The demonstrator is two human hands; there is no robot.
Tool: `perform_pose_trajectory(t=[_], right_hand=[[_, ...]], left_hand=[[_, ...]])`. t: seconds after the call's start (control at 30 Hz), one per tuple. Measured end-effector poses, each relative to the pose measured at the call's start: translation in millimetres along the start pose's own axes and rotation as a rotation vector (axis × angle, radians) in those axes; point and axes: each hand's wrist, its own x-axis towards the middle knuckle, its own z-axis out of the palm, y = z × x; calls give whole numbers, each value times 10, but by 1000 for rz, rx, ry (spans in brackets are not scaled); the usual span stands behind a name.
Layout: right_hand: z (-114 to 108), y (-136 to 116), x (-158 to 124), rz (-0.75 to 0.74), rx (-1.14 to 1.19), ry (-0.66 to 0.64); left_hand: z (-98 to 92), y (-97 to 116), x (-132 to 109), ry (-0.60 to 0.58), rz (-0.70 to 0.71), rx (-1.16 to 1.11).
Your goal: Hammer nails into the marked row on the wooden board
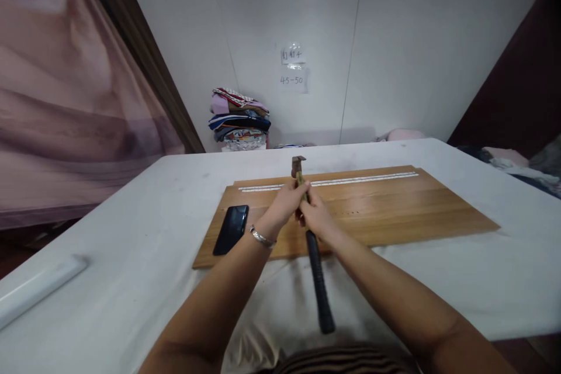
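Observation:
A claw hammer [320, 289] with a black grip hangs in front of me above the wooden board [416, 204], its rusty head pointing away. My left hand [287, 201], with a silver bracelet at the wrist, is closed round the shaft just below the head. Lower on the shaft, my right hand [316, 215] is closed as well, its fingers against the left ones. Whether anything small is pinched between the fingers is hidden. Two white strips with marks [363, 180] run along the board's far side. Several tiny dark marks or nails [353, 212] show right of my hands.
A black phone [231, 229] lies on the board's left end. The board rests on a white-covered surface [144, 234]. Folded cloths [240, 120] are stacked against the wall, below paper notes [293, 79]. A white tube [41, 289] lies at left, near a pink curtain [74, 99].

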Motion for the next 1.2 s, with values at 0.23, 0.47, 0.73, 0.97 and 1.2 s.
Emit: perform_pose_trajectory(t=[0.23, 0.47, 0.73, 0.97, 1.2], right_hand=[[-90, 336, -678, -135, -162, -574], [-358, 648, -964, -366, -434, -769], [-433, 940, -760, -764, -601, -510], [-540, 1028, -729, -704, -567, -475], [-544, 1064, -727, -653, -543, -528]], left_hand=[[-291, -21, -270, -17, -76, 52], [-234, -228, -479, -94, -188, 194], [-115, -180, -396, -38, -260, 270], [-74, -246, -324, -60, -340, 266], [-100, -408, -246, -165, -325, 284]])
